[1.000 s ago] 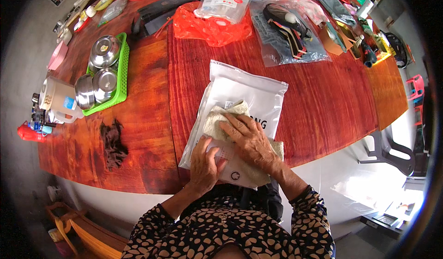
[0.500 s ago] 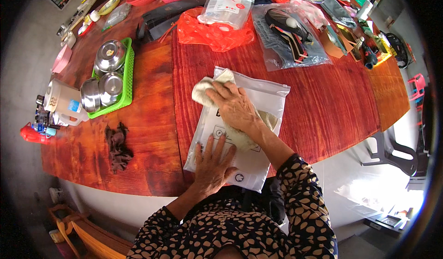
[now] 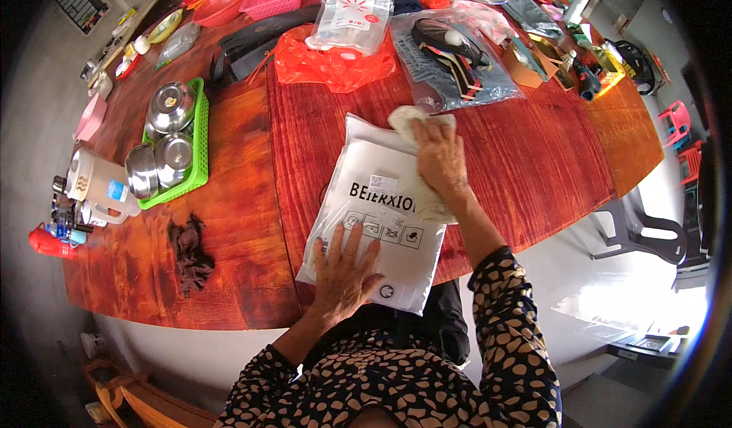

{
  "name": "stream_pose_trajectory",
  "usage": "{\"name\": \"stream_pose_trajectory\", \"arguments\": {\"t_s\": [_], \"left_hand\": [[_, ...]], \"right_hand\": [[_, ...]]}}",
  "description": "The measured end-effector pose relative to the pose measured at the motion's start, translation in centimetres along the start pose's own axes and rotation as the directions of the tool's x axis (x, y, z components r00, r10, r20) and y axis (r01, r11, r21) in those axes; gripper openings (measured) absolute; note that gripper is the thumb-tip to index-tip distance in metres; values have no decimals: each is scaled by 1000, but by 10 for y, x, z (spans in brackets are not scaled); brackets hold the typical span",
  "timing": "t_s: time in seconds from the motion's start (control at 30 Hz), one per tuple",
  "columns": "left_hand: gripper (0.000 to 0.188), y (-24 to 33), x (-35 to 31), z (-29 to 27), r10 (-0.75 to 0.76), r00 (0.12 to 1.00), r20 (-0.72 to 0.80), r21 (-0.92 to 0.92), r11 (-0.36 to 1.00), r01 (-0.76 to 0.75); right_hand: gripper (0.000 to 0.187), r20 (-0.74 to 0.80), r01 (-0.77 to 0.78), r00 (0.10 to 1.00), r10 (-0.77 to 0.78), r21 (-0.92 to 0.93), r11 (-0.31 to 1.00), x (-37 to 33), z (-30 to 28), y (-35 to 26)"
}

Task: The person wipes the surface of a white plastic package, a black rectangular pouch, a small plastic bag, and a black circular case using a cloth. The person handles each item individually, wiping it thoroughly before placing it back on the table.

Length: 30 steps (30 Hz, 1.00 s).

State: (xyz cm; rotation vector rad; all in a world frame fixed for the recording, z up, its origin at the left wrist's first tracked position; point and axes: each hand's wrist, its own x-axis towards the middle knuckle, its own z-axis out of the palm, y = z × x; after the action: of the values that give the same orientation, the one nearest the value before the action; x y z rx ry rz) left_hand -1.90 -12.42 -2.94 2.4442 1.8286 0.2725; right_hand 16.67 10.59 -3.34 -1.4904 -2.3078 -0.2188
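Note:
A white plastic bag [image 3: 354,157] with black print lies flat on the wooden table in front of me. My left hand [image 3: 343,274] rests on its lower left part, fingers spread. Under the fingers of my right hand [image 3: 442,161] is a pale cream cloth [image 3: 406,119], pressed down at the bag's upper right edge. Part of the cloth trails below that hand along the bag's right side. The palm hides how firmly the cloth is gripped.
To the left stand a green basket [image 3: 200,134] with steel bowls and a beige plastic jug [image 3: 99,180]. A dark crumpled rag [image 3: 191,252] lies nearer. Beyond the bag are a red plastic bag [image 3: 335,69] and a clear bag [image 3: 496,92] with paddles.
My right hand has slid the cloth rightward across the bag to its upper right edge, uncovering the print. My left hand stays on the bag. The view has shifted slightly.

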Motion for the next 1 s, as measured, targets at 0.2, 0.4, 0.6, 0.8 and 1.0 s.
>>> {"name": "stream_pose_trajectory", "arguments": {"t_s": [0.2, 0.4, 0.6, 0.8, 1.0], "left_hand": [[71, 1, -3, 4, -31, 999, -19, -87, 996, 29], [72, -2, -4, 7, -15, 1000, -18, -96, 995, 14], [72, -3, -5, 3, 1, 1000, -12, -95, 996, -2], [75, 0, 0, 1, 11, 1000, 17, -105, 994, -9], [72, -4, -7, 9, 10, 999, -44, -143, 990, -16]], "right_hand": [[52, -192, 145, 976, -105, 210, 967, -43, -54, 9], [51, 67, 86, 992, -110, 286, 954, -88, -45, -9], [55, -28, -40, 998, 52, 338, 940, -63, -16, 18], [57, -184, -209, 904, 386, 596, 775, -48, -10, 39], [60, -171, 428, 902, -397, 223, 876, -76, -52, -52]]}}
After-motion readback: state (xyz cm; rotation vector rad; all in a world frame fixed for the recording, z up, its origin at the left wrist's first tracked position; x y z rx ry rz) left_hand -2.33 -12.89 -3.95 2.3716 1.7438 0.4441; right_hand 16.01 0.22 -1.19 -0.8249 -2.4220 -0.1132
